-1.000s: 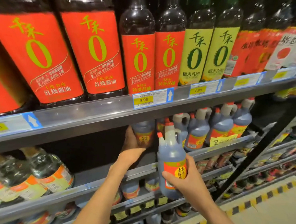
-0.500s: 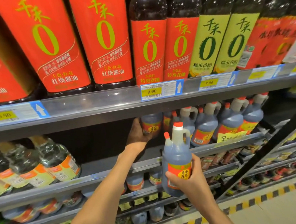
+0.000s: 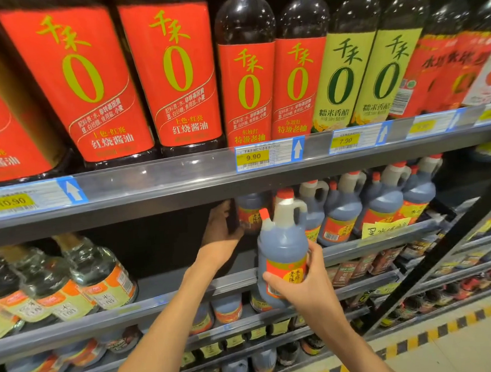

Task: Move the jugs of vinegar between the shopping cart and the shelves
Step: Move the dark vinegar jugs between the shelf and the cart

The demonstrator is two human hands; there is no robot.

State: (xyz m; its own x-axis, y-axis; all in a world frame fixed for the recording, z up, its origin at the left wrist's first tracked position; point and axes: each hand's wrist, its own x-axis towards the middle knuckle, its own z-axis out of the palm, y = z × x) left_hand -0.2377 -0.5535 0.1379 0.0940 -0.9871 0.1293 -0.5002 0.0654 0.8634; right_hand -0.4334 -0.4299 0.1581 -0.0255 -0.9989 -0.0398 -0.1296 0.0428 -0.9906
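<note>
My right hand (image 3: 306,286) grips a dark vinegar jug (image 3: 282,250) with a red cap, white handle and red-yellow label, holding it upright in front of the middle shelf's rail (image 3: 187,291). My left hand (image 3: 222,226) reaches under the upper shelf and holds the side of another vinegar jug (image 3: 250,214) standing at the left end of a row of several like jugs (image 3: 365,206). That jug's top is hidden behind the upper shelf edge. The shopping cart is not in view.
The upper shelf (image 3: 151,189) carries tall red and green labelled bottles with price tags. Clear bottles (image 3: 71,282) lie at the left of the middle shelf, beside a dark gap. Lower shelves hold small jars. A black diagonal bar (image 3: 435,259) and a striped floor line (image 3: 423,336) are at the right.
My right hand has lifted its jug a little higher and closer to the middle shelf. My left hand stays on the jug at the row's left end.
</note>
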